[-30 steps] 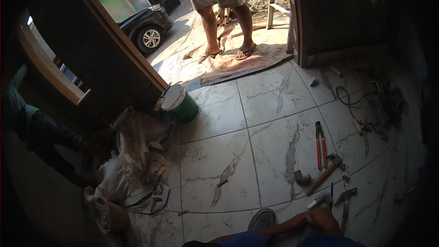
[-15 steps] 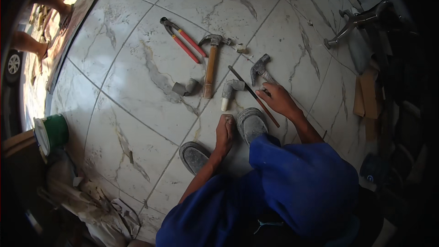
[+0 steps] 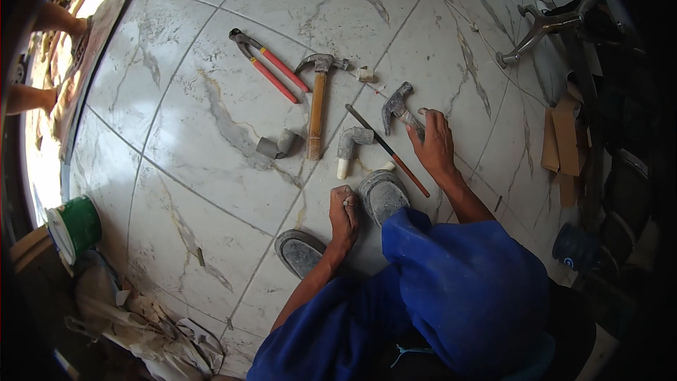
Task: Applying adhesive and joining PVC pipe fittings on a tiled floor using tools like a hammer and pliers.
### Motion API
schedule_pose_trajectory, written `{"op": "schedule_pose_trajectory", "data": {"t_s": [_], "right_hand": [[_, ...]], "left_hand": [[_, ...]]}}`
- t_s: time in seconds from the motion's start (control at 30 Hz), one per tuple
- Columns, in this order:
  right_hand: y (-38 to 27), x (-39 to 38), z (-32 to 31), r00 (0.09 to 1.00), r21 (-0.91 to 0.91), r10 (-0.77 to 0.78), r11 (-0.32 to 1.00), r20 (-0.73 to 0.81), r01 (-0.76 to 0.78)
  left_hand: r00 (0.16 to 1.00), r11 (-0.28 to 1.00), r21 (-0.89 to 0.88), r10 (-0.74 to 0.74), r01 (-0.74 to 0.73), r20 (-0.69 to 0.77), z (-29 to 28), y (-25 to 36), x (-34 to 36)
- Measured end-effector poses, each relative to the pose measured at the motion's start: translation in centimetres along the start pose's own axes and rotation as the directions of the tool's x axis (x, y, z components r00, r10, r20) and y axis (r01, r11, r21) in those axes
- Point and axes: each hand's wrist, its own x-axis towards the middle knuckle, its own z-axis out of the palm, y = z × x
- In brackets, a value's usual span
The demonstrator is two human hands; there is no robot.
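The right hand [image 3: 417, 127] has thumb and fingers parted at the handle of a dark metal claw hammer [image 3: 395, 107], which lies on the white marbled tile floor [image 3: 211, 194]; whether they touch, I cannot tell. The left hand [image 3: 343, 215] is curled into a fist near the grey elbow pipe fitting with white stub [image 3: 345, 147]; I cannot tell if it holds something. Between hammer and fitting lies a thin dark rod [image 3: 386, 147].

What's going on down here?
The person's right hand is at the handle of a dark claw hammer, though its grip is hard to make out. The left hand is curled closed near the shoes; whether it holds anything isn't clear. A wooden-handled hammer, red-handled pincers and two grey pipe elbows lie on the tiled floor.
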Motion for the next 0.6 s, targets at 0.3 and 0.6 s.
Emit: {"op": "schedule_pose_trajectory", "data": {"t_s": [0.3,0.6], "right_hand": [[3.5,-2.4,2.4,0.956,-0.152,0.134,0.984,0.259,-0.097],[1.7,-1.6,-1.9,0.894,0.194,0.189,0.938,0.405,-0.286]], "left_hand": [[0.978,0.978,-0.078,0.197,-0.191,0.072,-0.4,0.2,1.3],[0.935,0.935,-0.090,0.349,-0.343,0.062,-0.4,-0.4,2.5]]}}
